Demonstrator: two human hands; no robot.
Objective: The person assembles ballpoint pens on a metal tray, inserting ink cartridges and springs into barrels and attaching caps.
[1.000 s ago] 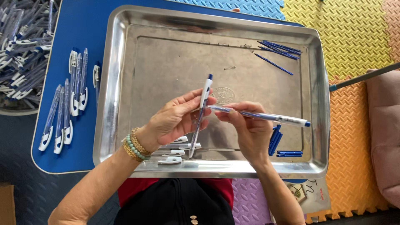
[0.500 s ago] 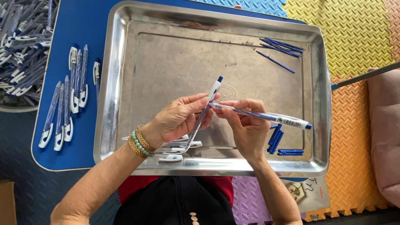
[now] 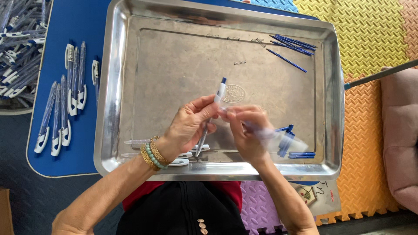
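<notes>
My left hand (image 3: 189,126) holds a white and blue pen half (image 3: 220,92), its clip end pointing up and away over the steel tray (image 3: 130,56). My right hand (image 3: 246,130) grips a clear pen barrel (image 3: 278,137), which is blurred and points down to the right. The fingertips of both hands meet above the tray's middle. Beaded bracelets circle my left wrist.
Blue refills (image 3: 291,45) lie at the tray's far right corner, a small spring (image 3: 240,62) near them. Blue caps (image 3: 289,143) sit by my right hand. White pen parts (image 3: 185,154) rest at the tray's near edge. Finished pens (image 3: 65,100) lie on the blue table, more in a bin (image 3: 17,52).
The barrel in my right hand has swung from level to slanting down-right. My left hand's pen half has moved slightly right and up.
</notes>
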